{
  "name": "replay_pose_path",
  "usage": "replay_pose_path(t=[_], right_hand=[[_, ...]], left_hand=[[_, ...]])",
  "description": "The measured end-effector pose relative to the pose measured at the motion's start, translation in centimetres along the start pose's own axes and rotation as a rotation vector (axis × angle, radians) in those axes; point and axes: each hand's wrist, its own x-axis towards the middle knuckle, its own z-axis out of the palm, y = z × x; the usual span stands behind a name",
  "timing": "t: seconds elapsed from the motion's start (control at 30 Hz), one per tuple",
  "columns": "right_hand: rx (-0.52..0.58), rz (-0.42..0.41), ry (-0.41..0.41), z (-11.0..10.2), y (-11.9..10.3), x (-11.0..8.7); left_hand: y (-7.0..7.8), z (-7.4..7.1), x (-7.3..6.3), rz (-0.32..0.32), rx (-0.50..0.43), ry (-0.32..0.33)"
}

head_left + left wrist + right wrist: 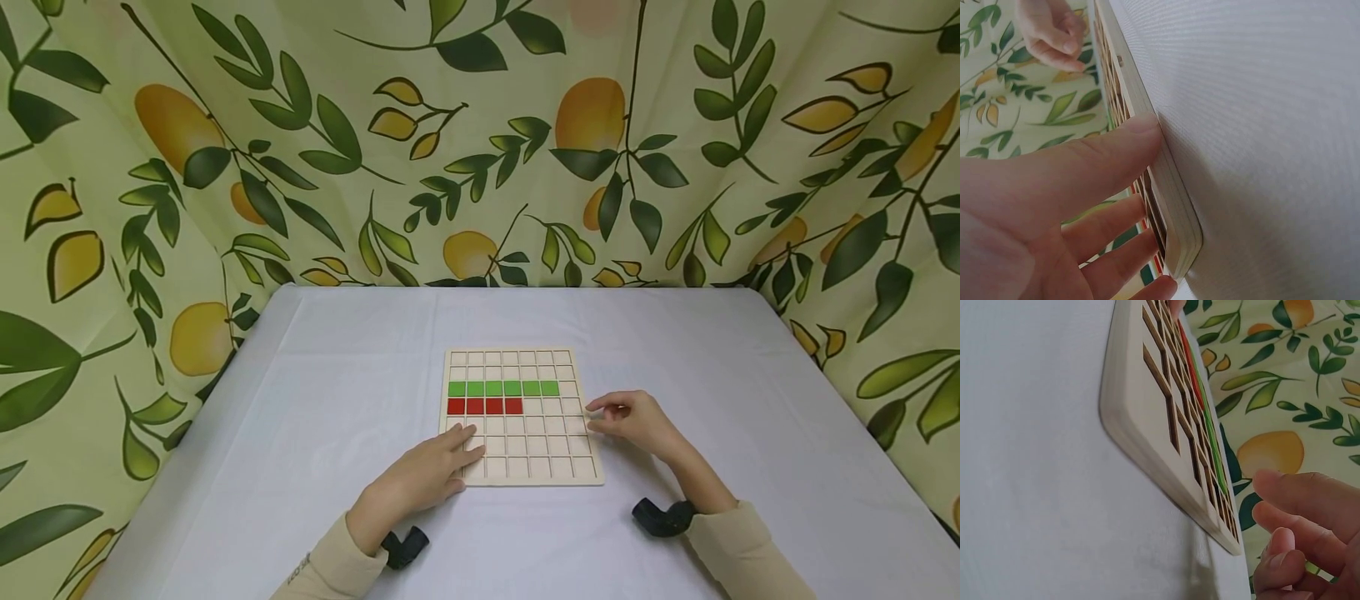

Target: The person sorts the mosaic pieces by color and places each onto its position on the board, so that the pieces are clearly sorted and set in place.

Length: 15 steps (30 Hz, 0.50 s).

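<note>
A pale wooden grid board (534,482) lies flat on the white cloth. Several green square tiles (504,388) run along one row, and several red square tiles (484,406) fill part of the row below. My left hand (423,473) rests at the board's lower left; in the left wrist view its thumb (1119,140) touches the near edge. Beside the board's right edge hovers my right hand (636,421), its fingers loosely bent. Nothing shows between those fingers (1310,497) in the right wrist view.
White cloth covers the table (360,358). Behind and at the sides hangs a curtain (480,125) printed with fruit and leaves. A black curved piece sits at the left wrist (405,547), and a similar black piece (663,517) at the right.
</note>
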Motion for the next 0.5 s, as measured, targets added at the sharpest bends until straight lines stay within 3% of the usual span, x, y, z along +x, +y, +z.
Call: replay_pose_path(t=[0.5], right_hand=[[-0.025, 0.009, -0.011, -1.04, 0.86, -0.05]], left_hand=[[-0.04, 0.08, -0.05, -0.007, -0.012, -0.004]])
